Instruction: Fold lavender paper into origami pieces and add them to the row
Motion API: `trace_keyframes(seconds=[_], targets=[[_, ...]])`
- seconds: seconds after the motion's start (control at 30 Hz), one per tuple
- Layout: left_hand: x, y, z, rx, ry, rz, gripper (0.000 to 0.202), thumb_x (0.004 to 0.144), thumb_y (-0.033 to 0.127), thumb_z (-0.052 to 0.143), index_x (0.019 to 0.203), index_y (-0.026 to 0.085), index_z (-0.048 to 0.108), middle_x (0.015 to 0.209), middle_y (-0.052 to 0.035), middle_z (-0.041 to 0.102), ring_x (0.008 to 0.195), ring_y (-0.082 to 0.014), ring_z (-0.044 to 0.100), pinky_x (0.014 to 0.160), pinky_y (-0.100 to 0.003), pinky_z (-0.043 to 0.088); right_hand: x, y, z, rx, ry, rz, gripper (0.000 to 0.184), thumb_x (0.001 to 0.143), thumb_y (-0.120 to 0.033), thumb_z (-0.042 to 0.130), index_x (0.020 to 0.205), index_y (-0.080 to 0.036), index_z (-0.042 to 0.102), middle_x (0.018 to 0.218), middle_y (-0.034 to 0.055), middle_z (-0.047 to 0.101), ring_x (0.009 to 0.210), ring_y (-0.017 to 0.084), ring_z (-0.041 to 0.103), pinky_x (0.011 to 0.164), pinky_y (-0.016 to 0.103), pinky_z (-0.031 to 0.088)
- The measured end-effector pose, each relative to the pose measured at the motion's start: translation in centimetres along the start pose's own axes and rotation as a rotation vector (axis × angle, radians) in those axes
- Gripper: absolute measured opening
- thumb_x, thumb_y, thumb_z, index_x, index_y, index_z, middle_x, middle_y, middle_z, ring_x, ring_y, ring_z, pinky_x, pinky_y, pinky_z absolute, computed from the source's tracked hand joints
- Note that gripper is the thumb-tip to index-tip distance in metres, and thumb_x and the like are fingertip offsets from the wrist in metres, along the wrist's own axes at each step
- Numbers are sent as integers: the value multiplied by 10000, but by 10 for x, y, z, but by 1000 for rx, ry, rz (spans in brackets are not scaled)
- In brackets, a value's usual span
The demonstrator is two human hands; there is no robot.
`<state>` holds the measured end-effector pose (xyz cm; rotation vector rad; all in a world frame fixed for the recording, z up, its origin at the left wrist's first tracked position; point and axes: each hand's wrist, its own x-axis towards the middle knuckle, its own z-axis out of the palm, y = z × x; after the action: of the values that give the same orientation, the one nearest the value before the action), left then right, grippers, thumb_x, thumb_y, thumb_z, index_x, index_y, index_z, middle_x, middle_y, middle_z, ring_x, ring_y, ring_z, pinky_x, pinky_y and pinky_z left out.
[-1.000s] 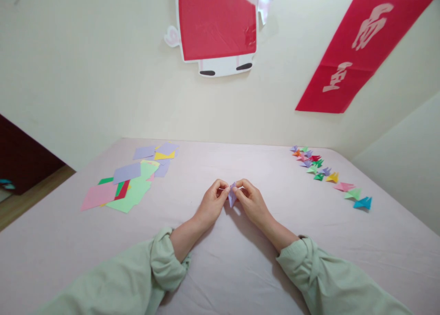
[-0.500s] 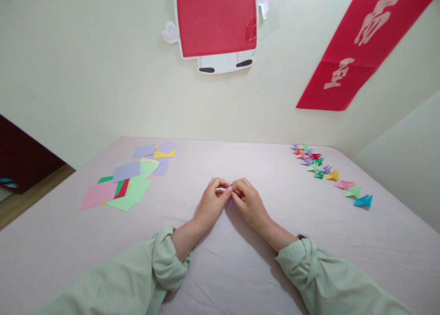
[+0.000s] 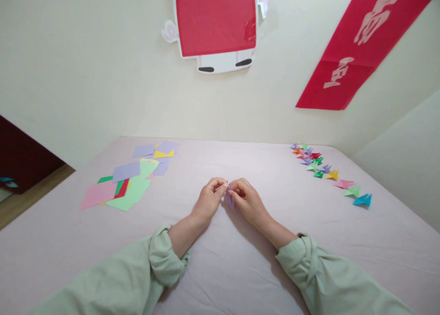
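Note:
Between my two hands is a small folded piece of purple paper, mostly covered by the fingers. My left hand pinches its left side with thumb and forefinger. From the other side my right hand grips the same paper, thumb and fingers pressed together. The paper's lower point sticks out below the fingertips, just over the pale pink cloth. Its exact folds are too small to make out.
Coloured paper sheets lie at left, among them a pink sheet, a light green sheet and a purple sheet. Several folded paper figures run along the right, the blue figure nearest. A wall stands behind.
My left hand has shifted slightly left, opening a small gap between the hands. More of the purple paper now shows. My right hand has barely moved.

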<state>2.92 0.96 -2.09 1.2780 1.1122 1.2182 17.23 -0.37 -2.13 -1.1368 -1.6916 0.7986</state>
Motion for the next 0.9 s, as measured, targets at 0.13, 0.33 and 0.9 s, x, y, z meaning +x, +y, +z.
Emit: trace_keyframes(seconds=[0.13,0.33,0.9], targets=[[0,1,-1,-35,-1,-71,185,804,350,568,764,173,603,879,-26,641,822,-138,586,757,-244,472,0,2,1,52,3,17,84,848,-262,573,779,-214,571,845,19,585,714,153,531,650,278,425],[0,-5,2,7,-15,-34,250,803,409,624,871,174,572,851,-18,630,792,-142,603,741,-271,490,5,5,-1,177,131,110,162,832,-340,603,754,-201,570,767,9,584,683,149,537,630,269,432],[-3,-2,4,97,-78,14,107,808,267,598,783,164,583,751,9,616,711,-126,569,693,-239,448,6,9,0,310,122,146,164,809,-345,623,782,-200,553,732,-13,566,677,140,540,637,263,446]])
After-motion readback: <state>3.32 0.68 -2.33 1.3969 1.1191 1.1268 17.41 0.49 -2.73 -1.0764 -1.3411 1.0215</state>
